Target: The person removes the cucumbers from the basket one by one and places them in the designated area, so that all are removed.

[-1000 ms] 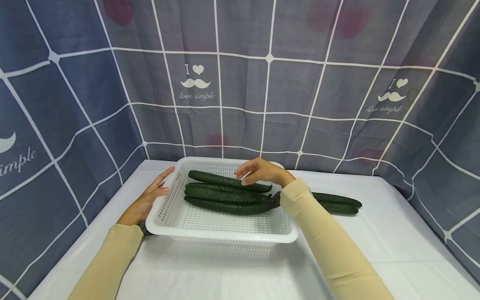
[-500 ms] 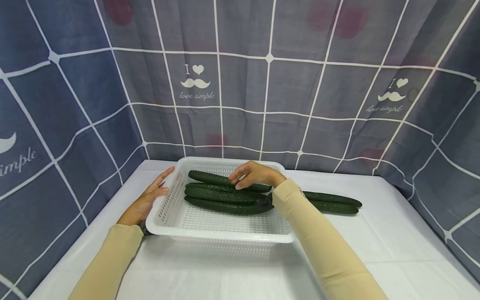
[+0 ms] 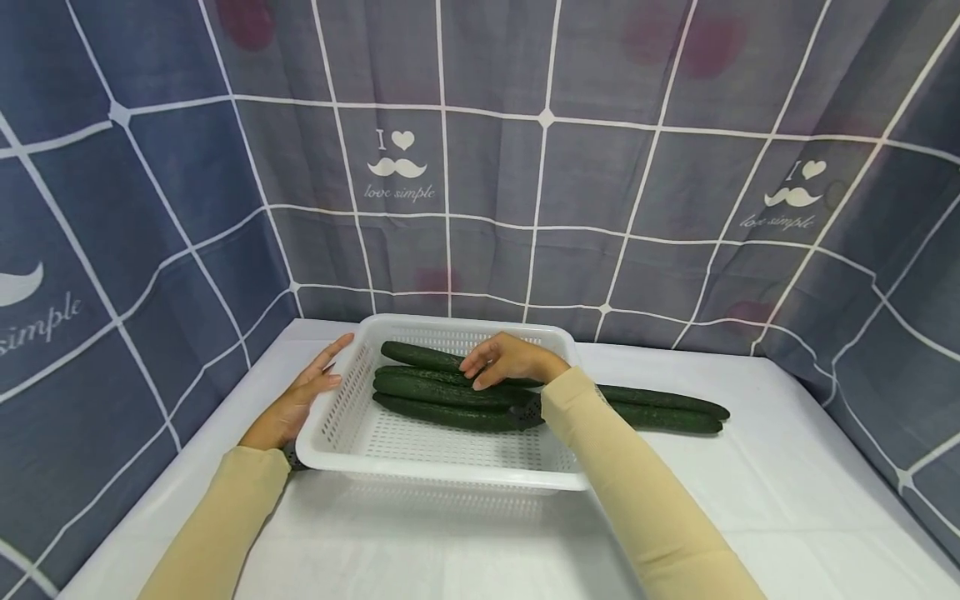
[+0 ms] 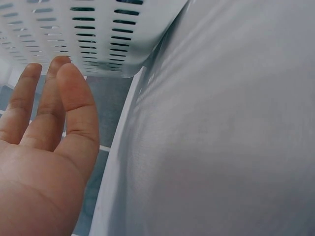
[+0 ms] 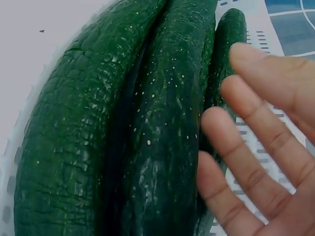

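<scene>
Several dark green cucumbers lie side by side in a white perforated basket (image 3: 442, 473): a far cucumber (image 3: 420, 356), a middle cucumber (image 3: 435, 388) and a near cucumber (image 3: 442, 414) stand out. My right hand (image 3: 513, 358) is over the far cucumber, fingers loosely bent downward. In the right wrist view its fingertips are close beside the cucumbers, the thumb apart from them; whether they touch is unclear. Along the basket's left side my left hand (image 3: 296, 404) has its fingers stretched out. The left wrist view shows those fingertips (image 4: 78, 83) by the basket's slotted wall (image 4: 93, 34).
Two more cucumbers (image 3: 667, 409) lie on the white tablecloth (image 3: 787, 467) right of the basket, their left ends hidden by the right sleeve (image 3: 630, 467). A grey-blue checked curtain (image 3: 487, 183) encloses the table at back and sides.
My right hand has moved left and lower over the far cucumber. The left hand stays at the basket's side, and the head view has shifted slightly.
</scene>
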The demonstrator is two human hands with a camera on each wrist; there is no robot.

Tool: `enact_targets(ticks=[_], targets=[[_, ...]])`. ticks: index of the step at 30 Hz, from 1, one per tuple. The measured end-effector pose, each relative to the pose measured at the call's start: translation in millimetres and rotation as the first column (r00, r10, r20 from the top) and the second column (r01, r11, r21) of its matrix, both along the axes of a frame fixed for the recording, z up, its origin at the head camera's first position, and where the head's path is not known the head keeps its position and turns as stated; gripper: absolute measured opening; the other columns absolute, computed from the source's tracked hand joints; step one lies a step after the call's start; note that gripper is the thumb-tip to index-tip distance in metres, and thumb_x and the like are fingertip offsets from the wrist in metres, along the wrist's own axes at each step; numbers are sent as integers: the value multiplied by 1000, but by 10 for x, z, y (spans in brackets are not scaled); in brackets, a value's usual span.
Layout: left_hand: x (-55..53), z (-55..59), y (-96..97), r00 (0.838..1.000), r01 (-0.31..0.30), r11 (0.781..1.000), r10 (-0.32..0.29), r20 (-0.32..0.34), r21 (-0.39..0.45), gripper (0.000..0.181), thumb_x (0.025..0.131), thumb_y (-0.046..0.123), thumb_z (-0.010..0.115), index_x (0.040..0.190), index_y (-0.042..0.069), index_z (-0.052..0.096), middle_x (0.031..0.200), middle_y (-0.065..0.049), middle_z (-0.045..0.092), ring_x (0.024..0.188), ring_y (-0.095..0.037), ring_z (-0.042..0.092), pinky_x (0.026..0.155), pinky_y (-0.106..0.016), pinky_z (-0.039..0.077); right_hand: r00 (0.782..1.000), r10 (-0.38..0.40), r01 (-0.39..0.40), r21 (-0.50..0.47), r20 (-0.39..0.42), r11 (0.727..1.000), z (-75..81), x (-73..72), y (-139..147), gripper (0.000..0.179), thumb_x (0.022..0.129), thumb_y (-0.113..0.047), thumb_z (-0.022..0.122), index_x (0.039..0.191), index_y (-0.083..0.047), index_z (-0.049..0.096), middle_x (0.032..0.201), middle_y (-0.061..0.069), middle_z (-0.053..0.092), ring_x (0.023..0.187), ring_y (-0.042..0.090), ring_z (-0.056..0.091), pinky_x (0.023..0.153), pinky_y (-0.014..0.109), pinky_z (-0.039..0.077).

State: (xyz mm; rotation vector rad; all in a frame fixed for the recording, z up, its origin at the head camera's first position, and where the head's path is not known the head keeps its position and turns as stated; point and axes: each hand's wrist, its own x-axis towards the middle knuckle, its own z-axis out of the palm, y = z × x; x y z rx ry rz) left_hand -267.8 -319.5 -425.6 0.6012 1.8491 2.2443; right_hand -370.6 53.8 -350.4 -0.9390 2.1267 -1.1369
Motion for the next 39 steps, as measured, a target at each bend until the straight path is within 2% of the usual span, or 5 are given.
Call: enact_targets(ticks=[6,12,21,28,39], targets=[[15,0,7,1000,-22,999,22,16,-26,68,106,19,55,165,46,35,153,6,36,131,-11,53,99,-37,53,1000,1,-1,44,11,999,-26,22,15,39,91,13,75,129,16,67,119,20,75,104,13,70,94,33,58],[-15,-9,-3,1000,-4,1000,4,-5,-25,67,107,19,54,164,47,35,152,9,40,130,-11,54,98,-37,54,998,39,-34,113,-39,993,-67,24,-16,41,86,16,79,125,17,69,102,7,70,92,9,60,84,25,54],[-7,-1,1,1000,-8,999,8,7,-34,69,106,20,55,166,46,32,153,8,37,131,-11,54,98,-37,54,983,14,28,220,-185,975,-96,85,-86,41,83,5,90,121,7,76,104,6,70,93,11,56,86,25,50],[-14,-4,-11,999,46,998,-45,-23,41,64,108,13,53,160,48,42,152,11,48,130,-13,56,97,-37,55,953,11,78,279,-303,957,-114,94,-127,38,81,-5,95,115,-1,79,101,5,70,92,13,60,86,27,52],[-29,-18,-3,997,64,996,-61,-36,66,62,108,13,54,160,47,44,153,12,50,132,-13,56,97,-37,55,949,12,79,273,-314,959,-117,78,-121,30,89,-8,88,116,-2,79,108,5,73,99,13,64,93,29,54]])
